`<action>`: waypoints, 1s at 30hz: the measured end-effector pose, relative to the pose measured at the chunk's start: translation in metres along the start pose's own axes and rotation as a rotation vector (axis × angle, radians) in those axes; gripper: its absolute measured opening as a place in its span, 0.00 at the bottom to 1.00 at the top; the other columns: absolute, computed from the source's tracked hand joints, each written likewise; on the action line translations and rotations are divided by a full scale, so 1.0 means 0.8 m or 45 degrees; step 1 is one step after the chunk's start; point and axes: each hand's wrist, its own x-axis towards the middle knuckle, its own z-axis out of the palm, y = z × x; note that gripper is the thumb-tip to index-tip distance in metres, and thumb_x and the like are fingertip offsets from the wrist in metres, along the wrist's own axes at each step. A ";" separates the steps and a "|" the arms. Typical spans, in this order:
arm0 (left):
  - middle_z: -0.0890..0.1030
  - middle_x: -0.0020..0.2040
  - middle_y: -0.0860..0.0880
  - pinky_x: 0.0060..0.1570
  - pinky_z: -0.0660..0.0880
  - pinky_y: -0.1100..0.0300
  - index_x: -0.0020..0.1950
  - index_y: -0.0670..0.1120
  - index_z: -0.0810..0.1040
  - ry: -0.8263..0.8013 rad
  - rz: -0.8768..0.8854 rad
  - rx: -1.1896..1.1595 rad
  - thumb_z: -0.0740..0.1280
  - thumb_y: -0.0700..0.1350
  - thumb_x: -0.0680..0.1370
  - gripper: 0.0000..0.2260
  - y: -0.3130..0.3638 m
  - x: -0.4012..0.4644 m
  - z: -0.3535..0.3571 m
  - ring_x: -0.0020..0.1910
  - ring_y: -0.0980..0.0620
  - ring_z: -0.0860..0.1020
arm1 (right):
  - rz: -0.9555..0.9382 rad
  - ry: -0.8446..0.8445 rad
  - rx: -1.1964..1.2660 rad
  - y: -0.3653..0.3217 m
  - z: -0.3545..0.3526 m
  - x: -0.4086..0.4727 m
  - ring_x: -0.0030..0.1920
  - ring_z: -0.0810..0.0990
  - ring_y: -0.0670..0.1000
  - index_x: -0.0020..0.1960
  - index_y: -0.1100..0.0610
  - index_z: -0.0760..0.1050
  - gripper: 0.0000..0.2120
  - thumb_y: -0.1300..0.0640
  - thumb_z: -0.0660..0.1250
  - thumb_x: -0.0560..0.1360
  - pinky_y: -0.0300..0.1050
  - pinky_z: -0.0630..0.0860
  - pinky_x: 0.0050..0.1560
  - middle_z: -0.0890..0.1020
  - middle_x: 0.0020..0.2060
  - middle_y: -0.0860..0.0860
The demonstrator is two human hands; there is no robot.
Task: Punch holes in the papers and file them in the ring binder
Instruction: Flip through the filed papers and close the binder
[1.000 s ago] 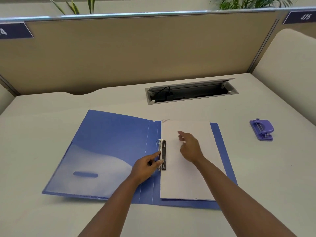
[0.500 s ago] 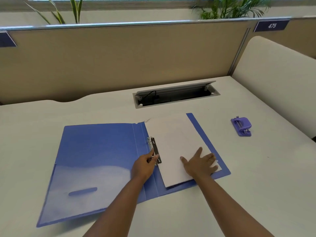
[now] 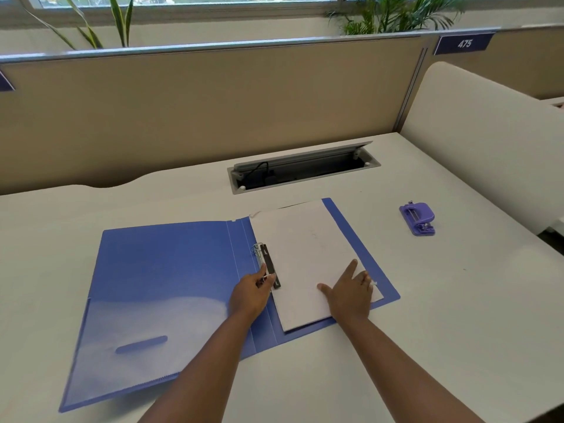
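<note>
A blue ring binder (image 3: 158,270) lies open on the white desk. White papers (image 3: 305,248) rest on its right half, their left edge at the metal ring mechanism (image 3: 267,264). My left hand (image 3: 251,296) pinches the near end of that mechanism with thumb and fingers. My right hand (image 3: 351,296) lies flat, fingers spread, on the papers' near right corner. A purple hole punch (image 3: 418,218) stands on the desk to the right, apart from both hands.
An open cable tray (image 3: 305,172) is recessed in the desk (image 3: 457,315) behind the binder. A beige partition (image 3: 213,117) runs along the back and a white curved panel (image 3: 488,141) bounds the right side. Plants stand beyond the partition.
My right hand moved from the middle of the papers to their near right corner and flattened. The binder turned anticlockwise on the desk. The camera view tilted upward.
</note>
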 end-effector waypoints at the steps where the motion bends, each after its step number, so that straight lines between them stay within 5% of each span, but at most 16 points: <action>1: 0.79 0.58 0.45 0.54 0.72 0.57 0.72 0.52 0.66 -0.012 -0.006 0.010 0.62 0.56 0.77 0.24 0.001 0.000 -0.001 0.57 0.46 0.76 | -0.008 0.002 0.025 -0.001 -0.001 0.000 0.75 0.54 0.61 0.75 0.62 0.39 0.46 0.42 0.64 0.73 0.52 0.55 0.74 0.54 0.74 0.66; 6: 0.75 0.49 0.46 0.51 0.72 0.58 0.73 0.51 0.63 -0.076 -0.009 0.081 0.67 0.53 0.74 0.29 0.008 -0.008 -0.006 0.55 0.45 0.76 | -0.110 0.086 0.140 -0.014 -0.010 -0.006 0.57 0.79 0.56 0.76 0.59 0.45 0.40 0.53 0.66 0.75 0.46 0.76 0.55 0.78 0.59 0.58; 11: 0.73 0.46 0.49 0.47 0.70 0.61 0.74 0.51 0.62 -0.151 -0.045 -0.020 0.66 0.46 0.76 0.27 0.011 -0.007 -0.010 0.45 0.51 0.74 | -0.223 0.091 0.386 -0.034 -0.032 -0.023 0.57 0.79 0.57 0.72 0.57 0.59 0.28 0.58 0.64 0.75 0.47 0.76 0.56 0.79 0.59 0.57; 16: 0.80 0.48 0.41 0.33 0.76 0.56 0.69 0.47 0.70 -0.028 -0.242 -0.362 0.60 0.42 0.78 0.19 0.011 -0.004 -0.042 0.33 0.46 0.76 | -0.594 0.038 0.357 -0.074 -0.033 -0.063 0.54 0.79 0.58 0.72 0.55 0.58 0.29 0.58 0.63 0.74 0.47 0.76 0.52 0.79 0.56 0.56; 19: 0.75 0.39 0.44 0.30 0.75 0.57 0.60 0.44 0.75 0.051 -0.376 -0.862 0.57 0.56 0.79 0.19 0.015 -0.006 -0.077 0.32 0.49 0.72 | -0.783 -0.071 0.280 -0.088 -0.014 -0.079 0.60 0.75 0.58 0.73 0.53 0.56 0.30 0.56 0.62 0.73 0.49 0.72 0.58 0.75 0.60 0.55; 23: 0.77 0.53 0.42 0.43 0.78 0.50 0.60 0.49 0.71 -0.046 -0.467 -1.111 0.52 0.70 0.73 0.29 0.011 -0.009 -0.109 0.50 0.42 0.78 | -0.864 -0.361 0.021 -0.093 0.012 -0.090 0.76 0.50 0.56 0.75 0.51 0.51 0.32 0.60 0.60 0.74 0.60 0.48 0.74 0.66 0.70 0.51; 26: 0.78 0.54 0.42 0.40 0.78 0.52 0.60 0.46 0.72 -0.036 -0.542 -1.013 0.62 0.65 0.72 0.26 0.003 -0.010 -0.115 0.51 0.41 0.78 | -0.933 -0.439 -0.073 -0.095 0.022 -0.096 0.77 0.44 0.55 0.75 0.51 0.50 0.32 0.61 0.59 0.75 0.62 0.43 0.74 0.63 0.72 0.50; 30: 0.79 0.54 0.38 0.39 0.77 0.50 0.55 0.39 0.73 0.064 -0.614 -0.971 0.68 0.46 0.75 0.13 -0.007 -0.005 -0.109 0.43 0.43 0.78 | -1.091 -0.523 -0.199 -0.091 0.024 -0.101 0.77 0.46 0.53 0.75 0.52 0.51 0.31 0.51 0.61 0.76 0.63 0.40 0.73 0.63 0.73 0.52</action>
